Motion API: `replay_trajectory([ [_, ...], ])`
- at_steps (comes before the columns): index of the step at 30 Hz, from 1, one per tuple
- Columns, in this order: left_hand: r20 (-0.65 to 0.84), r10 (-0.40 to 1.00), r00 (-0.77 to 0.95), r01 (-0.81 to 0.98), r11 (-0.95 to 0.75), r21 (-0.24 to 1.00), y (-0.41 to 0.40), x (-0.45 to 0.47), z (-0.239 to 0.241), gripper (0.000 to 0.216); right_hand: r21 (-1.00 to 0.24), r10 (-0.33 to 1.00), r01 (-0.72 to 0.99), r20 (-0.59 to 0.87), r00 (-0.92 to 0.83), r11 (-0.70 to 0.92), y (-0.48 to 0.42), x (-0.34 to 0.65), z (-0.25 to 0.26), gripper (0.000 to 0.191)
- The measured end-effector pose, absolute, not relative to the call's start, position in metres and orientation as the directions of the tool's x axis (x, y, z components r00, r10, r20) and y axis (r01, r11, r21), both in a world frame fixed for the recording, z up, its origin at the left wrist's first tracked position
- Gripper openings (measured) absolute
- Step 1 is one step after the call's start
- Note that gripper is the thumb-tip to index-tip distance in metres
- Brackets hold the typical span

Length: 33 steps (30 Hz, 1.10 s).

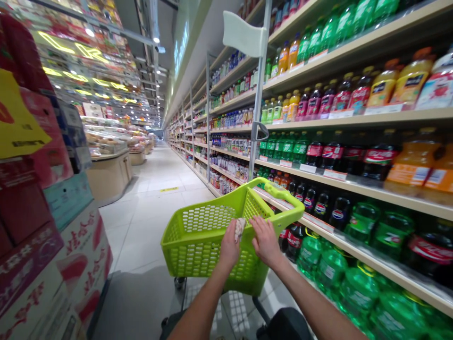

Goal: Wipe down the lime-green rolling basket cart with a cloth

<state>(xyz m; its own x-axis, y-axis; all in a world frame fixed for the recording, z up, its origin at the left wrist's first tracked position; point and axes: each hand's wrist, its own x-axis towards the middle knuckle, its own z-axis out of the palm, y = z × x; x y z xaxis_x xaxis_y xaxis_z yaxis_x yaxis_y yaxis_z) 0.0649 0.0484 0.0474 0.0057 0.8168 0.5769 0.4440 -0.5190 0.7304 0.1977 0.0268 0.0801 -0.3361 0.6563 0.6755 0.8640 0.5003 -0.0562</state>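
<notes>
In the head view, a small crumpled wad [239, 228] is held in the left hand [230, 241], pinched between thumb and fingers. It looks pale with dark spots, but what it is made of cannot be told. The right hand [264, 238] is laid at the near edge of the green cart [244, 282], its fingers loosely side by side. Its palm is hidden, so whether the cart is gripped cannot be told. The wad is seen by the cart's near edge, between the two hands. Part of the cart's near side is covered by the hands and arms, and most of its floor is hidden. A dark round shape [290, 323] (maybe a knee) is cut off at the bottom. On the right, big green bottles [361, 288] are cut off too. On the left, the boxes [81, 250] and a yellow sign [21, 113] are cut by the edge.
</notes>
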Motion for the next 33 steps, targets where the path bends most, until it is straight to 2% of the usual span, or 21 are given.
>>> replay_trajectory([
  [4,0.438,0.898,0.033,0.201,-0.435,0.878,0.044,0.046,0.056,0.064,-0.083,0.657,0.773,0.589,-0.471,0.629,0.015,0.170,0.083,0.064],
  [6,0.386,0.922,0.034,0.225,-0.383,0.896,0.041,0.032,0.058,0.059,-0.104,0.694,0.792,0.559,-0.454,0.602,0.016,0.153,0.085,0.064],
  [7,0.360,0.933,0.007,0.310,-0.344,0.886,0.039,0.025,0.058,0.055,-0.096,0.709,0.814,0.556,-0.433,0.572,0.019,0.146,0.085,0.063],
  [9,0.326,0.944,-0.038,0.563,-0.250,0.788,0.037,0.011,0.056,0.049,-0.032,0.716,0.854,0.563,-0.413,0.519,0.029,0.135,0.082,0.054],
  [11,0.320,0.947,-0.007,0.776,-0.197,0.599,0.034,0.000,0.054,0.045,0.062,0.684,0.861,0.580,-0.442,0.504,0.043,0.133,0.075,0.038],
  [13,0.319,0.946,0.063,0.880,-0.204,0.430,0.032,-0.007,0.051,0.044,0.139,0.628,0.841,0.603,-0.491,0.524,0.056,0.147,0.071,0.026],
  [16,0.322,0.941,0.103,0.929,-0.207,0.307,0.032,-0.007,0.051,0.046,0.165,0.567,0.836,0.666,-0.485,0.523,0.068,0.204,0.079,0.023],
  [20,0.291,0.952,0.093,0.938,-0.181,0.295,0.033,-0.001,0.056,0.051,0.021,0.529,0.927,0.816,-0.232,0.374,0.071,0.303,0.114,0.035],
  [22,0.264,0.961,0.077,0.936,-0.161,0.313,0.034,0.002,0.059,0.052,-0.093,0.511,0.948,0.856,-0.081,0.306,0.070,0.325,0.121,0.041],
  [23,0.254,0.965,0.074,0.934,-0.156,0.320,0.034,0.003,0.060,0.053,-0.131,0.513,0.937,0.857,-0.057,0.323,0.069,0.323,0.120,0.043],
  [25,0.235,0.969,0.079,0.931,-0.156,0.330,0.034,0.006,0.061,0.055,-0.149,0.533,0.884,0.836,-0.126,0.443,0.067,0.299,0.107,0.043],
  [26,0.228,0.970,0.087,0.929,-0.161,0.333,0.034,0.006,0.061,0.055,-0.116,0.544,0.825,0.800,-0.253,0.554,0.065,0.281,0.098,0.042],
  [28,0.220,0.970,0.102,0.923,-0.174,0.342,0.035,0.007,0.061,0.054,-0.080,0.531,0.756,0.759,-0.376,0.650,0.060,0.243,0.083,0.035],
  [31,0.239,0.967,0.090,0.887,-0.187,0.422,0.035,0.009,0.061,0.053,-0.232,0.574,0.685,0.752,-0.324,0.691,0.045,0.215,0.081,0.040],
  [33,0.304,0.951,0.054,0.809,-0.220,0.545,0.035,0.016,0.065,0.060,-0.388,0.638,0.635,0.737,-0.221,0.668,0.032,0.218,0.095,0.043],
])
